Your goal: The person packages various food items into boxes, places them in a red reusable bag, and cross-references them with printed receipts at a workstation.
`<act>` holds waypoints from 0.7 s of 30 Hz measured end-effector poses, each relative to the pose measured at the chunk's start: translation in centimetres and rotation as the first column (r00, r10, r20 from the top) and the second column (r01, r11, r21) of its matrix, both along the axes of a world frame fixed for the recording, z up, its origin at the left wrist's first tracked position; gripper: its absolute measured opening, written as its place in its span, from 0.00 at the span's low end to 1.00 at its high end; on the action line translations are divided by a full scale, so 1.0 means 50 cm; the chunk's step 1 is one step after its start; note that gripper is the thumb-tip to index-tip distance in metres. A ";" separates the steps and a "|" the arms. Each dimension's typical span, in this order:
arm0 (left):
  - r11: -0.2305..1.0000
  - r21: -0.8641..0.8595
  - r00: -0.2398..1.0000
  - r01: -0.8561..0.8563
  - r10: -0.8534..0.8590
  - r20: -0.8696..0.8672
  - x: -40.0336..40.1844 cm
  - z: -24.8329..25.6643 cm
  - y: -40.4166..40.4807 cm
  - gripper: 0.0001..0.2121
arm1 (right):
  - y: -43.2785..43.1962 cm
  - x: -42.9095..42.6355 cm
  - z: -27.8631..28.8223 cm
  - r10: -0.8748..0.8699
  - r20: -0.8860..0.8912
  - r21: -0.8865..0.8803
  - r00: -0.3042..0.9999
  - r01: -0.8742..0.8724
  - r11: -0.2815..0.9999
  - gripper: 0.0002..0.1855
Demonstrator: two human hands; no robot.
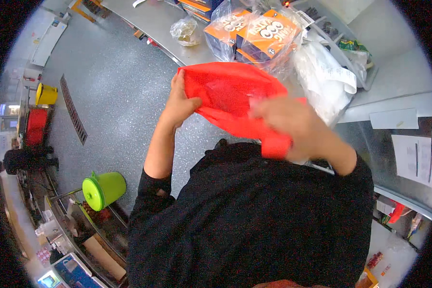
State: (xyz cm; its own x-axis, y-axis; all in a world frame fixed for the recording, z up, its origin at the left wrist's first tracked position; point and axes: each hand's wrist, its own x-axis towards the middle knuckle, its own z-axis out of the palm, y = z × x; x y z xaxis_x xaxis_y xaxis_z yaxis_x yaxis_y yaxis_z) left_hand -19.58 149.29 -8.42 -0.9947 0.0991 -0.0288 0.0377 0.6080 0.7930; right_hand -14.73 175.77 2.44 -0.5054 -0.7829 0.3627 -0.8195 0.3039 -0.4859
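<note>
A red bag [226,93] of thin, cloth-like material is spread in front of my body, its mouth facing up towards me. My left hand [183,99] grips the bag's left end, with the thumb on the near rim. At the right end, my right hand [291,124] holds the bag and is blurred by motion. A red flap [275,145] of the bag hangs below that hand. The bag's inside shows only as red folds; whether anything lies in it, I cannot tell.
Beyond the bag, a steel counter [144,18] carries orange-and-black boxes [268,34] in clear plastic, a wrapped bowl [185,32], white plastic bags [320,79] and a clear bin [340,43]. A lime-green lidded bucket [104,189] stands at left, near a floor drain [73,109].
</note>
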 end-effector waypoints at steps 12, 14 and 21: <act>0.692 0.683 0.969 -0.234 0.111 0.221 -0.002 -0.021 0.004 0.35 | 0.090 0.137 -0.311 0.002 -0.297 0.434 0.955 0.133 0.891 0.17; 0.692 0.686 0.974 -0.225 0.158 0.160 0.014 -0.019 0.004 0.37 | 0.129 0.124 -0.273 -0.044 -0.035 0.408 0.998 0.054 0.911 0.18; 0.878 0.479 0.999 -0.013 0.026 -0.020 0.044 0.000 0.009 0.41 | 0.113 0.048 -0.242 -0.946 -0.032 0.551 0.323 0.795 0.253 0.47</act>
